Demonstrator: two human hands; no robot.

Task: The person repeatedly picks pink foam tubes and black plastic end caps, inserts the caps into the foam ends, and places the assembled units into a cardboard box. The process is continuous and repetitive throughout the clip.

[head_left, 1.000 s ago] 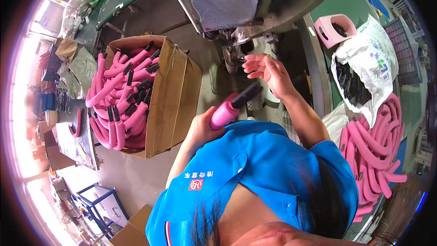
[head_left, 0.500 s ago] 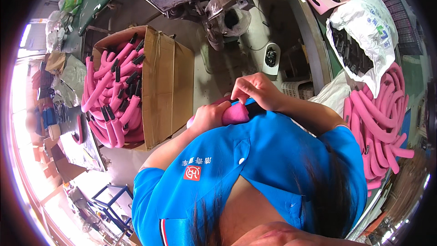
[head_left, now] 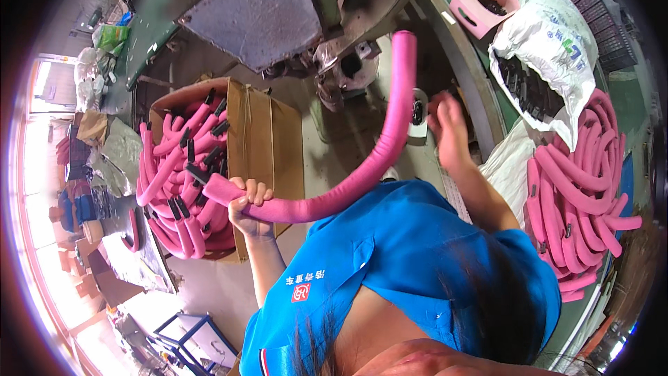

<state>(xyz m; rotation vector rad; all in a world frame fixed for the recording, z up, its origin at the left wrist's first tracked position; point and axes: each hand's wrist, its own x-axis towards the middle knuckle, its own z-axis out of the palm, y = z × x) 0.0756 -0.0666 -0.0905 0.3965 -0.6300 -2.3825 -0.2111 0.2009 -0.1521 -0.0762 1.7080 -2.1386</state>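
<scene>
A long curved pink foam-covered tube [head_left: 334, 202] runs across in front of my chest, its right end bent upward. My left hand [head_left: 252, 205] is closed around it near its left end, where a black piece [head_left: 197, 173] shows at the tip. That end hangs over the cardboard box [head_left: 266, 150] filled with pink tubes [head_left: 188, 219] that have black ends. My right hand [head_left: 451, 129] is off the tube, slightly blurred, fingers stretched and nothing visible in it. It is beside a small white tray [head_left: 417, 132] holding black parts, partly hidden by the tube.
At right, a white sack [head_left: 567, 63] of black pieces stands on the green table beside a pink bin [head_left: 470, 21]. A pile of pink tubes [head_left: 581, 181] lies nearer me. Ahead is a machine with a grey metal plate [head_left: 254, 10]. A blue metal frame [head_left: 184, 338] stands lower left.
The tube has swung out from against my body, its left end now over the box. My left hand moved left with it; my right hand left its end and moved right.
</scene>
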